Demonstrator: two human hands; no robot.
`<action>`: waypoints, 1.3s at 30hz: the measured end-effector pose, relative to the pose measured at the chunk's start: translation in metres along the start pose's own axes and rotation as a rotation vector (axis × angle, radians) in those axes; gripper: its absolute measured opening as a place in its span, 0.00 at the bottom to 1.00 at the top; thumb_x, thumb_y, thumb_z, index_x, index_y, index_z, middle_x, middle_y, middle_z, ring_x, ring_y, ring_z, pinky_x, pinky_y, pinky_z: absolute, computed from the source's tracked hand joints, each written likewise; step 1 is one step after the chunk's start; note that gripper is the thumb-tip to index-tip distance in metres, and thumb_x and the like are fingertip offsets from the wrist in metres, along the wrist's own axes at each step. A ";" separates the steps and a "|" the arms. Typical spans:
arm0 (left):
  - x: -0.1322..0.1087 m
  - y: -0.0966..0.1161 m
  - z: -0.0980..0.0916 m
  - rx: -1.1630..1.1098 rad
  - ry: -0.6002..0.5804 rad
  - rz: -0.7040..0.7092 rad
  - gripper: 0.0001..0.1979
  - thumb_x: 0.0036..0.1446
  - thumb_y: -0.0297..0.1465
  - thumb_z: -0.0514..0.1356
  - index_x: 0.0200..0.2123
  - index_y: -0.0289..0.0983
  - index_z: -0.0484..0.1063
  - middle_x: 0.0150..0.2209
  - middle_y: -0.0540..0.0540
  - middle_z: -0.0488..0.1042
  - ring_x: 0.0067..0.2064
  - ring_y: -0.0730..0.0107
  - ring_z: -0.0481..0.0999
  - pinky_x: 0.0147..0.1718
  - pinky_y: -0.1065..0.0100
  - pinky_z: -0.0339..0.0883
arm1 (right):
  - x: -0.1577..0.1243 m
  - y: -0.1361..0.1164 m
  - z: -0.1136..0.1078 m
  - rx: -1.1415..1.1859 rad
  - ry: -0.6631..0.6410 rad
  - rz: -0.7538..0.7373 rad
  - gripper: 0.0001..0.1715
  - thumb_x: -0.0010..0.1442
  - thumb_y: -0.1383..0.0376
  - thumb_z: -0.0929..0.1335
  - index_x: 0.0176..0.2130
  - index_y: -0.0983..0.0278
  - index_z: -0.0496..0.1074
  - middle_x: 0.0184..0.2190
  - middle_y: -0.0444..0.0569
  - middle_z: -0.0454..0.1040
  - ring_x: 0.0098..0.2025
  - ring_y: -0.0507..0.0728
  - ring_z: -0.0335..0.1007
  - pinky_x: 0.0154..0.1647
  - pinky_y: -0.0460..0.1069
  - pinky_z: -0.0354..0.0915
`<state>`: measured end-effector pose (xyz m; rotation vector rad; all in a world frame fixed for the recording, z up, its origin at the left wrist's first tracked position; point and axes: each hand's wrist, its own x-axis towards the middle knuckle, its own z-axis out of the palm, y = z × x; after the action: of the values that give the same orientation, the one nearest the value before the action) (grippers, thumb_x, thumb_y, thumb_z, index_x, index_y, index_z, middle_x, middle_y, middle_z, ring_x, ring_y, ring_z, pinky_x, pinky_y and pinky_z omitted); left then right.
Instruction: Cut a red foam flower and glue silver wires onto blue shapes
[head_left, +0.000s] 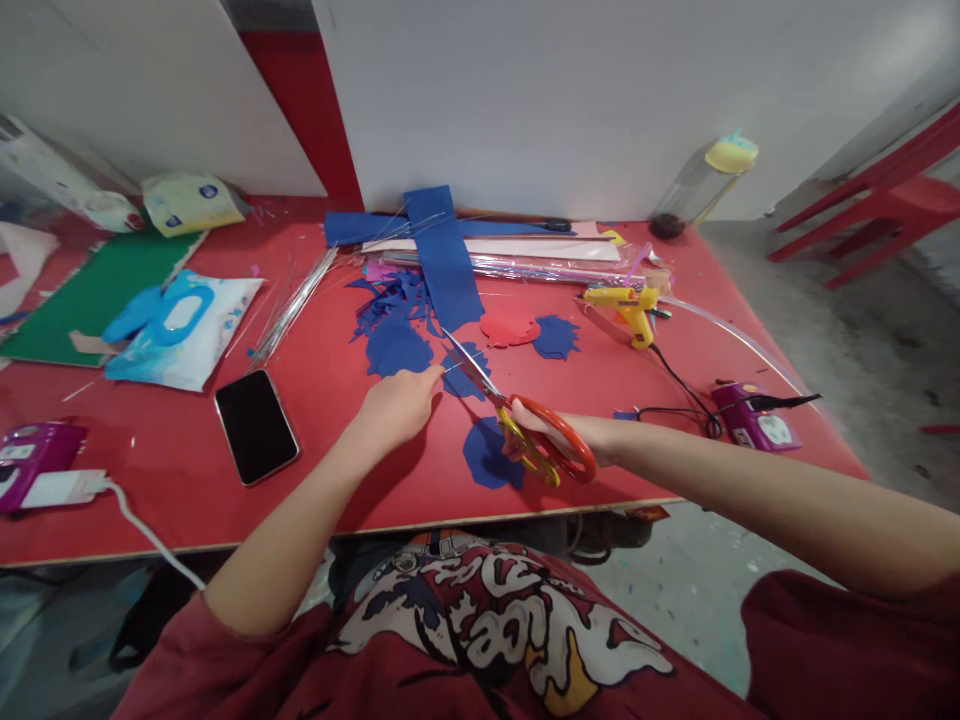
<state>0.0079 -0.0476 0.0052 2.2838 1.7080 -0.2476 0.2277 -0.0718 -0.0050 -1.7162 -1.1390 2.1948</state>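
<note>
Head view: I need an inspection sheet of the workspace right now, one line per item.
Surface: red table, scattered with paper scraps.
Job's things: scissors, blades at a blue paper piece; blue strip; more blue cutouts around.
Clutter: phone, wipes pack, glue gun, bottle.
Hands: left hand has its fingertips on the blue paper piece, grip unclear; right hand is closed through the scissors' handles.
Cables: black cable runs from the glue gun toward a purple power strip; white cable hangs over the front edge.
Surroundings: white wall; red furniture on the right.
</note>
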 end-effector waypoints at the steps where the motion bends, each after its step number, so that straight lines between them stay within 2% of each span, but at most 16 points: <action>1: 0.000 0.000 0.000 -0.001 -0.001 0.000 0.24 0.58 0.25 0.41 0.56 0.42 0.60 0.39 0.37 0.75 0.37 0.53 0.76 0.29 0.62 0.66 | 0.001 0.000 0.000 -0.004 -0.005 -0.002 0.30 0.54 0.42 0.61 0.32 0.66 0.69 0.31 0.52 0.71 0.33 0.54 0.71 0.30 0.47 0.69; 6: 0.001 -0.001 0.001 0.000 -0.007 0.003 0.24 0.58 0.24 0.41 0.56 0.42 0.60 0.39 0.37 0.75 0.37 0.53 0.76 0.29 0.62 0.66 | 0.001 0.000 -0.001 0.006 -0.019 0.007 0.29 0.56 0.43 0.60 0.36 0.66 0.68 0.33 0.52 0.71 0.34 0.54 0.71 0.31 0.47 0.70; 11: 0.001 0.000 0.001 0.004 -0.022 0.000 0.24 0.58 0.24 0.42 0.56 0.42 0.60 0.39 0.36 0.75 0.37 0.54 0.76 0.29 0.62 0.66 | -0.006 -0.009 0.006 -0.009 0.041 0.049 0.30 0.58 0.42 0.57 0.37 0.65 0.67 0.33 0.51 0.70 0.33 0.54 0.71 0.24 0.47 0.71; 16: 0.001 0.003 0.002 0.007 -0.038 0.019 0.24 0.57 0.24 0.42 0.56 0.42 0.61 0.40 0.37 0.75 0.38 0.55 0.76 0.31 0.63 0.67 | -0.010 -0.015 0.015 -0.112 0.029 -0.002 0.29 0.59 0.44 0.58 0.25 0.66 0.63 0.21 0.45 0.66 0.21 0.49 0.65 0.16 0.43 0.67; 19: 0.002 0.002 0.004 0.020 -0.042 0.019 0.25 0.57 0.23 0.42 0.56 0.42 0.61 0.40 0.37 0.75 0.38 0.56 0.76 0.31 0.64 0.66 | -0.006 -0.013 0.015 -0.152 0.005 -0.027 0.30 0.59 0.44 0.56 0.22 0.64 0.61 0.14 0.41 0.62 0.14 0.47 0.60 0.11 0.42 0.61; 23: 0.002 -0.002 0.005 0.032 -0.050 0.031 0.23 0.58 0.24 0.42 0.54 0.42 0.62 0.40 0.37 0.75 0.38 0.55 0.76 0.30 0.64 0.66 | -0.002 -0.010 0.013 -0.191 -0.032 -0.056 0.32 0.59 0.43 0.55 0.20 0.64 0.60 0.09 0.41 0.61 0.09 0.47 0.55 0.07 0.42 0.54; 26: 0.001 0.000 0.005 0.056 -0.062 0.031 0.20 0.60 0.26 0.41 0.51 0.38 0.65 0.38 0.37 0.75 0.37 0.56 0.76 0.31 0.63 0.66 | -0.001 -0.010 0.012 -0.222 -0.043 -0.058 0.34 0.61 0.44 0.53 0.17 0.64 0.59 0.07 0.42 0.61 0.08 0.47 0.54 0.07 0.41 0.51; 28: -0.003 0.005 0.008 0.089 0.035 0.013 0.19 0.61 0.29 0.42 0.50 0.33 0.65 0.40 0.35 0.73 0.41 0.53 0.74 0.36 0.59 0.66 | -0.002 -0.013 0.012 -0.236 -0.048 -0.080 0.34 0.62 0.46 0.53 0.16 0.64 0.59 0.07 0.42 0.60 0.08 0.47 0.55 0.07 0.41 0.51; 30: -0.007 0.012 0.013 0.121 0.240 0.014 0.21 0.60 0.31 0.46 0.54 0.30 0.61 0.49 0.30 0.68 0.50 0.46 0.67 0.45 0.51 0.62 | -0.002 -0.015 0.010 -0.247 -0.068 -0.102 0.34 0.63 0.48 0.53 0.16 0.64 0.60 0.08 0.42 0.61 0.09 0.47 0.56 0.08 0.42 0.50; 31: -0.009 0.014 0.016 0.126 0.352 0.047 0.23 0.60 0.32 0.49 0.57 0.29 0.57 0.54 0.29 0.63 0.56 0.42 0.61 0.50 0.47 0.57 | -0.002 -0.017 0.009 -0.251 -0.082 -0.105 0.34 0.63 0.48 0.53 0.16 0.64 0.61 0.08 0.43 0.61 0.09 0.48 0.56 0.09 0.42 0.51; 33: -0.012 0.018 0.025 0.105 0.492 0.241 0.29 0.58 0.35 0.53 0.61 0.31 0.51 0.60 0.31 0.55 0.62 0.42 0.50 0.57 0.44 0.44 | -0.002 -0.019 0.007 -0.246 -0.097 -0.080 0.34 0.63 0.47 0.52 0.17 0.64 0.62 0.10 0.44 0.63 0.10 0.48 0.56 0.10 0.43 0.52; 35: -0.013 0.019 0.036 0.078 0.516 0.520 0.32 0.56 0.35 0.56 0.61 0.35 0.49 0.60 0.35 0.55 0.63 0.46 0.47 0.59 0.46 0.36 | -0.002 -0.021 0.006 -0.205 -0.079 -0.036 0.34 0.63 0.48 0.52 0.18 0.64 0.62 0.11 0.44 0.63 0.11 0.48 0.56 0.11 0.43 0.55; 36: -0.013 0.019 0.042 0.059 0.518 0.631 0.32 0.55 0.34 0.57 0.61 0.35 0.49 0.59 0.36 0.57 0.63 0.48 0.48 0.60 0.47 0.36 | -0.002 -0.021 0.007 -0.179 -0.069 -0.018 0.33 0.63 0.49 0.51 0.19 0.64 0.63 0.11 0.44 0.63 0.12 0.48 0.57 0.13 0.44 0.56; 38: -0.012 0.021 0.054 -0.040 0.558 0.723 0.31 0.54 0.35 0.59 0.58 0.35 0.51 0.56 0.37 0.61 0.62 0.51 0.52 0.60 0.49 0.41 | -0.002 -0.021 0.008 -0.144 -0.069 -0.006 0.32 0.64 0.50 0.51 0.20 0.64 0.63 0.12 0.43 0.62 0.13 0.49 0.58 0.15 0.45 0.59; 39: -0.012 0.024 0.059 -0.139 0.596 0.688 0.29 0.54 0.37 0.58 0.56 0.35 0.53 0.53 0.37 0.62 0.60 0.52 0.55 0.59 0.50 0.45 | -0.002 -0.021 0.009 -0.141 -0.078 -0.009 0.33 0.64 0.49 0.51 0.20 0.64 0.63 0.12 0.43 0.63 0.13 0.49 0.58 0.16 0.45 0.60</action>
<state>0.0295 -0.0836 -0.0446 2.8231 0.9612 0.7262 0.2138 -0.0624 0.0105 -1.6866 -1.3468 2.2439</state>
